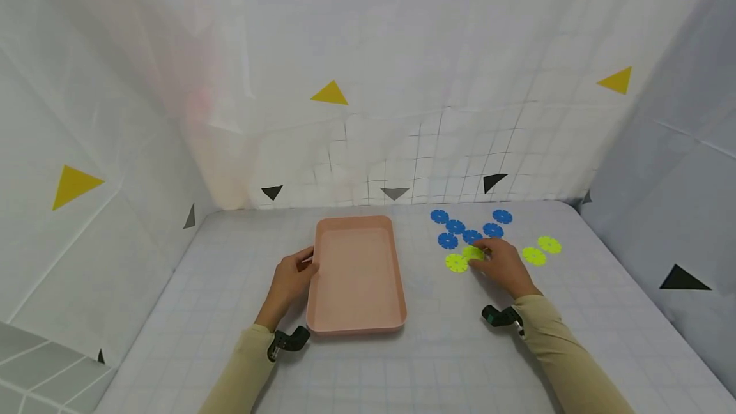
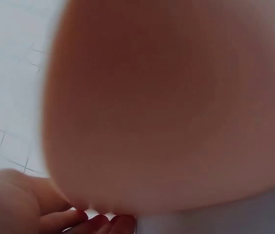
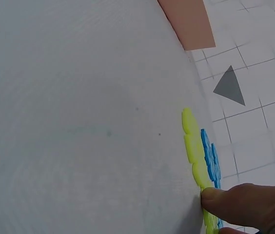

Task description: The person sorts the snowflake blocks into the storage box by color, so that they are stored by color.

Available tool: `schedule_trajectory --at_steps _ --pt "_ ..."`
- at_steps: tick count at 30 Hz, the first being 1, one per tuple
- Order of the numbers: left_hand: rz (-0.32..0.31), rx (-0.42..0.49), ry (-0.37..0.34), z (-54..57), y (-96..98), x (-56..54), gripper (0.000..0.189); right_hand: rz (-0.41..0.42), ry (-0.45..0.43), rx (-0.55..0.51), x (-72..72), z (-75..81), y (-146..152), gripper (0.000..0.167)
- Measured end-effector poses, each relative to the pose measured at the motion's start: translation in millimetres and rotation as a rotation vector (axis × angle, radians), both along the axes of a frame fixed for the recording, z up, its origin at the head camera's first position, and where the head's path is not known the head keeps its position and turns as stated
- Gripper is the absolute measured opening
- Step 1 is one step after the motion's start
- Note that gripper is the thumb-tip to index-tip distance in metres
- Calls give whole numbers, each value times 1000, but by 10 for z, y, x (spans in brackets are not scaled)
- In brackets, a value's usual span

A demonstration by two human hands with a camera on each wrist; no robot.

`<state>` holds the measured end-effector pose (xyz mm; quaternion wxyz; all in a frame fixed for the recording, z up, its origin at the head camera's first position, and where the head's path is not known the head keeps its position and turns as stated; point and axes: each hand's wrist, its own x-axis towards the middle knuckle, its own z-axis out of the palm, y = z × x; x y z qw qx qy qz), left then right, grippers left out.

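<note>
Watching remotely, I see the right hand point(image 1: 503, 268) apparently pinching a lime disc point(image 1: 473, 253) between thumb and forefinger, right of the pink tray point(image 1: 356, 273) and just beside the blue discs point(image 1: 447, 241). The left hand point(image 1: 291, 278) grips the tray's left edge. The far fingertip is poorly seen, so I'd firm up the rim hold, then lift straight, without dragging neighbours, tray steady.

The pink tray point(image 1: 358, 276) looks smooth, matt plastic.
</note>
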<state>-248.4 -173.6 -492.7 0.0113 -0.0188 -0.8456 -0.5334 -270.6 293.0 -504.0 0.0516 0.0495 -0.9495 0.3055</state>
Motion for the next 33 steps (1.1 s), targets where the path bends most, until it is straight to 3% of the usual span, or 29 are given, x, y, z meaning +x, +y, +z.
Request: schedule_trajectory --at_steps 6,15,19,25,28,33 --pt "10 21 -30 -16 11 25 52 -8 -33 56 -28 25 -8 46" --pt "10 -3 15 -29 16 30 56 33 -27 124 -45 53 -21 47" --pt "-12 -25 56 -39 4 26 55 56 -63 124 -43 78 -34 48" --pt "-102 -22 179 -52 -18 35 52 95 -122 132 -34 156 -30 51" --pt "-131 -68 239 -64 -30 51 50 95 -133 137 -49 169 -30 51" --pt "-163 -120 253 -100 -39 71 49 83 -123 120 -3 164 -13 53"
